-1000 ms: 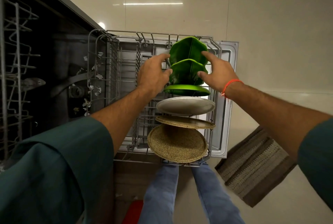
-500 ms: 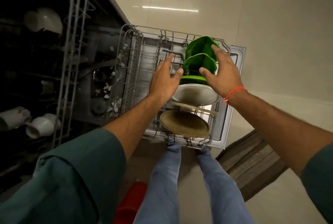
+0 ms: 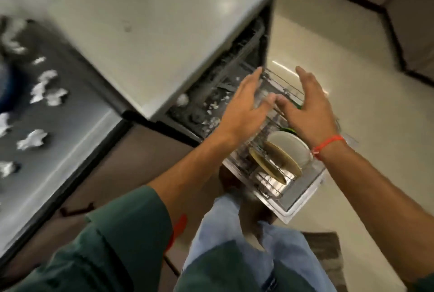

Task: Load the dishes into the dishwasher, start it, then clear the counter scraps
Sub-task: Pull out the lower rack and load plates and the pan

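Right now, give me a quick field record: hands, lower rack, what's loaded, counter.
left hand: open, fingers spread above the rack, holding nothing
right hand: open, fingers spread above the rack, holding nothing
lower rack: pulled out over the open dishwasher door
loaded: white plate and tan plates on edge; green dish mostly hidden behind the right hand
counter: crumpled white scraps scattered, not yet cleared
image: motion-blurred
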A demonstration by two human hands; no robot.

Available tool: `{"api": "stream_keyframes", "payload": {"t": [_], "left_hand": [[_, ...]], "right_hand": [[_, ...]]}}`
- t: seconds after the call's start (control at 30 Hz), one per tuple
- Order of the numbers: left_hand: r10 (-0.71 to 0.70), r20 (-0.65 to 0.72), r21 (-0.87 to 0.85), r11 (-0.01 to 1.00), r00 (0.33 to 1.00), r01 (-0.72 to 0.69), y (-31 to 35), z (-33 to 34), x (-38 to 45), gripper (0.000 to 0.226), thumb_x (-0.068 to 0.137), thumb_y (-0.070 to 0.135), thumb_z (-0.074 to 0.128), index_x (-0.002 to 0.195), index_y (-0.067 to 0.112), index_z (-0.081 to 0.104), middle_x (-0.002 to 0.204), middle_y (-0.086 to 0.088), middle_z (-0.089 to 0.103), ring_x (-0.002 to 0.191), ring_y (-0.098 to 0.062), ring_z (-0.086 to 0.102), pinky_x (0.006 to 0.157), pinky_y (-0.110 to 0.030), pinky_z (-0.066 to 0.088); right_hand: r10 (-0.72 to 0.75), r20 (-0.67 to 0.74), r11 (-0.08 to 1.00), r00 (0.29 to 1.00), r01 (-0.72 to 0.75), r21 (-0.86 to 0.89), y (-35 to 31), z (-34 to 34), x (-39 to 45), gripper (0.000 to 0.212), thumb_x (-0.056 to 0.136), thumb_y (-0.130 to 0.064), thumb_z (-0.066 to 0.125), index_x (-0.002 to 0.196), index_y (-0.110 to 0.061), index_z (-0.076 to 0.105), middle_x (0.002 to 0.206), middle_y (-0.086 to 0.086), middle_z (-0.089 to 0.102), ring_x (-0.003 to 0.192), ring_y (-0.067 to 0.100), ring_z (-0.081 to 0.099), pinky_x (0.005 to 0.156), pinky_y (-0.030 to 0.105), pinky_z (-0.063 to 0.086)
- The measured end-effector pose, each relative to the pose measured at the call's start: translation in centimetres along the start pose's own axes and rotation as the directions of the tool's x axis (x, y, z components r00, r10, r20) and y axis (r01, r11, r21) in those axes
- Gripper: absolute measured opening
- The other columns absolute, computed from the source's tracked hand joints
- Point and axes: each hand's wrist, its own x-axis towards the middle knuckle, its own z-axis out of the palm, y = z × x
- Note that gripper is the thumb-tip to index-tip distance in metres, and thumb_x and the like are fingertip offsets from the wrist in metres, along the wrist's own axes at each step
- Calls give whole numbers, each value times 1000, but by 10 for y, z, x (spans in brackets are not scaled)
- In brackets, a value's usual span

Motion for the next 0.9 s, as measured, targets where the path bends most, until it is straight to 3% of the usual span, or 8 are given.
{"api": "stream_keyframes", "payload": {"t": [0.1,0.13,0.27,0.43,0.57,0.7,0.77,0.9], "left_hand": [[2,-172,-26,1000,985,-7,23,-58,-49,64,105,37,51,161,26,21,167,5,22,152,-6,18,111,-4,15],[1,-222,-43,999,975,-11,28,-76,-62,64,105,37,50,161,27,21,166,6,22,151,-5,18,110,-4,15],[-41,-445,-60,998,895,16,20,-160,-125,64,105,42,48,161,29,20,167,10,21,151,-3,17,122,-26,17],[-160,-648,-188,981,745,47,-18,-248,-189,63,104,41,51,160,31,24,164,13,26,140,11,21,124,-32,24],[-232,-720,-252,966,655,65,-55,-305,-225,62,104,41,52,159,33,25,162,14,29,133,15,22,115,-21,24],[-325,-731,-340,936,599,94,-107,-363,-240,63,102,45,53,158,36,26,162,8,30,145,-2,29,114,-26,36],[-404,-722,-419,901,562,109,-140,-393,-239,63,101,48,55,157,37,28,161,4,33,145,-10,36,117,-36,36],[-512,-695,-528,840,504,125,-201,-448,-226,63,101,40,58,157,29,31,140,6,48,124,-6,52,107,-28,40]], "right_hand": [[-182,70,983,981,182,7,-70,-6,-11,72,96,-47,60,158,-28,28,164,5,28,152,20,23,124,43,23],[-229,94,973,969,229,9,-91,-5,-12,71,97,-46,60,158,-29,28,164,4,28,152,19,23,124,42,24],[-411,263,911,873,405,82,-182,20,-26,71,97,-47,60,157,-34,26,166,-2,24,153,15,20,124,44,23],[-592,381,794,711,595,125,-273,76,-43,69,97,-44,60,157,-31,29,164,-6,27,152,12,21,123,32,18],[-640,460,742,616,650,161,-332,140,-58,70,96,-41,62,157,-26,31,163,-5,29,151,10,22,117,19,14],[-633,549,736,546,644,208,-380,201,-69,69,96,-40,63,156,-26,32,162,-6,31,150,9,26,116,17,18],[-599,604,752,525,628,200,-401,232,-69,68,96,-39,63,156,-27,33,161,-6,33,147,7,30,108,11,20],[-544,679,773,492,609,178,-437,292,-61,64,97,-39,63,154,-28,37,157,-7,40,138,6,40,98,10,25]]}}
